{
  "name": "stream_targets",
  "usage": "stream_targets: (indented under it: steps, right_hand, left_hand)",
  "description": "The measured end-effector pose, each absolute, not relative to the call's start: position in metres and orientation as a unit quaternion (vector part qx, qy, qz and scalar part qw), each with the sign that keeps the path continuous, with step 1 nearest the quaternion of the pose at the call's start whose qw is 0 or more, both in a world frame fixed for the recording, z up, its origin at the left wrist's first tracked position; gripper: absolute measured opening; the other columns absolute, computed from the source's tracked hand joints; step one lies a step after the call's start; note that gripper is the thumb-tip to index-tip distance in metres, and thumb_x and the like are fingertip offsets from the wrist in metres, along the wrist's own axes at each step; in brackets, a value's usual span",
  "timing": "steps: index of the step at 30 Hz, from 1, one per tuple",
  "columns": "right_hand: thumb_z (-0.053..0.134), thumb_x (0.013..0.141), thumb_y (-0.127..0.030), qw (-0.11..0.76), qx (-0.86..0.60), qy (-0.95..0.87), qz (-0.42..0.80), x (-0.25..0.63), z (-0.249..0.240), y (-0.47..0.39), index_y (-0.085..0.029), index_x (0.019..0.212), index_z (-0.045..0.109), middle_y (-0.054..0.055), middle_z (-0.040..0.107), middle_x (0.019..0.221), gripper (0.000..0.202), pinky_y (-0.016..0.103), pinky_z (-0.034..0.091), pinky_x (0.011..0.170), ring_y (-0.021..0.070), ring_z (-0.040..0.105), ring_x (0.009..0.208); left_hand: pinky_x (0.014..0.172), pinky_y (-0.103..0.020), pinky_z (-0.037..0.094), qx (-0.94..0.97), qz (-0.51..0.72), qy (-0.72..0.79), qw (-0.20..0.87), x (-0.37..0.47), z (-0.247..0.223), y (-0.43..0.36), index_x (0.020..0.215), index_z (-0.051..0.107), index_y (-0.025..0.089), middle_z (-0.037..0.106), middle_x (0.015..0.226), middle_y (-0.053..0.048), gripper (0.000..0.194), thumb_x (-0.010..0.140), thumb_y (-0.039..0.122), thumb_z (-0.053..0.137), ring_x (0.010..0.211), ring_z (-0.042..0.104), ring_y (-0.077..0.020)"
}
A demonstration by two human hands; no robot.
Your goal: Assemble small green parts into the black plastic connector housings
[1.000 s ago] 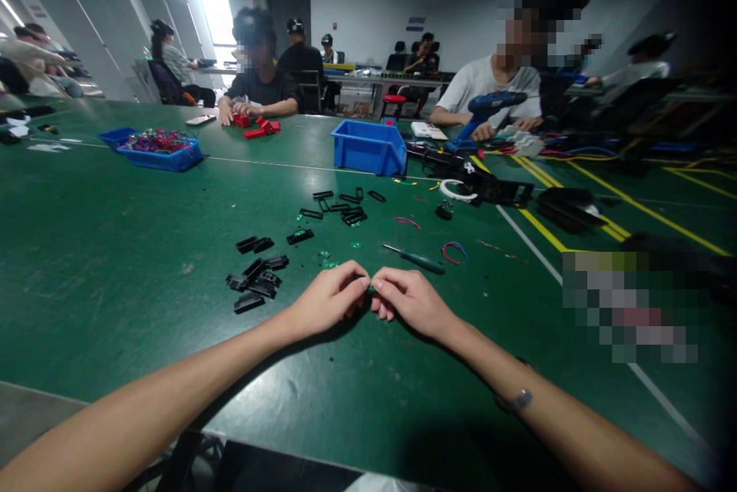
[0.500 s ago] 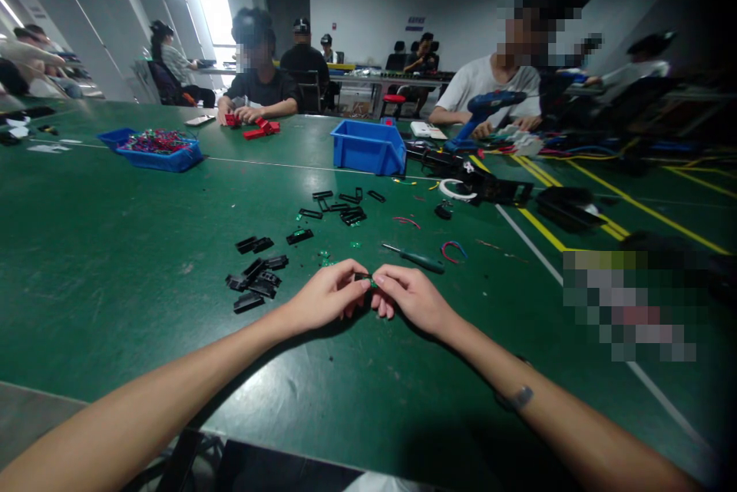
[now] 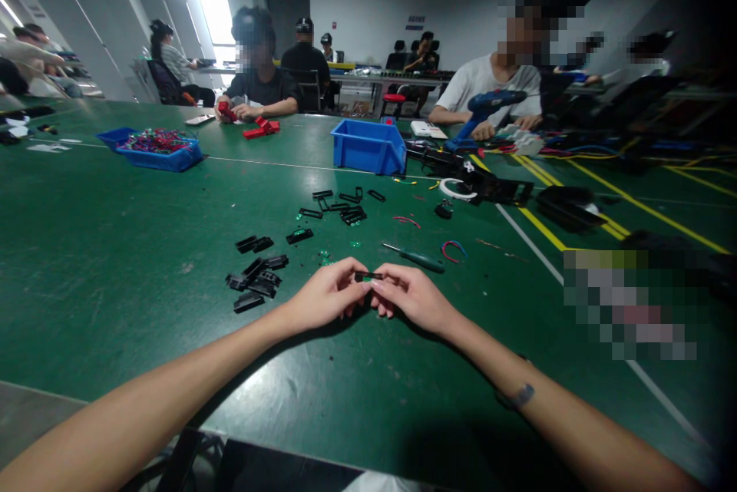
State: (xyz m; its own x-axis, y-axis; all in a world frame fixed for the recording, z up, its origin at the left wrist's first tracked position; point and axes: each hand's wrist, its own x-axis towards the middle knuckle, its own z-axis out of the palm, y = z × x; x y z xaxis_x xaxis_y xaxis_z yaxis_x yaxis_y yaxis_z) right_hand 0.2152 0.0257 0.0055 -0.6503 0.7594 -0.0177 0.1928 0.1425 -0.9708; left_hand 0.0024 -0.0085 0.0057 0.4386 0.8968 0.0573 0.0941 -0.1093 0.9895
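Between my two hands is a small black plastic housing [image 3: 367, 275] with a bit of green showing on its near side. My left hand [image 3: 331, 294] pinches its left end, and my right hand [image 3: 410, 296] grips the right end; the thumbs nearly meet in front and hide part of it. Just beyond my left hand lie small green circuit boards [image 3: 325, 255]. Left of it rests a heap of black plastic housings [image 3: 253, 281]. Farther off are several thin black frames [image 3: 345, 208]. A screwdriver [image 3: 414, 257] with a dark green handle lies beyond my right hand.
A blue bin [image 3: 368, 150] stands at the back, and a blue tray [image 3: 166, 158] of coloured wires sits left. A blue power drill [image 3: 477, 116] is at the back right. Across the green table [image 3: 143, 246], one co-worker handles red parts [image 3: 262, 127]; another sits near the drill.
My right fingers have shifted slightly, so more of the black housing shows between my hands. Across the table, the co-worker's hand has tilted a red part upward.
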Motion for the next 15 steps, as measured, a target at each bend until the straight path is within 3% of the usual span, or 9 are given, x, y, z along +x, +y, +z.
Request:
stream_targets:
  steps: [15]
  right_hand:
    - [0.066,0.094,-0.046,0.245,-0.323,-0.701,0.587,0.2157,0.0064,0.0266,-0.016,0.096,0.062,0.003,0.068,0.078,0.030,0.025,0.054,0.059,0.0133,0.065,0.064]
  left_hand:
    - [0.046,-0.017,0.043,0.640,0.369,0.379,0.557,0.0014,0.0007,-0.0055,0.108,0.055,0.016,0.062,0.075,0.000,0.037,0.094,0.050,0.060,0.054,0.056,-0.0085]
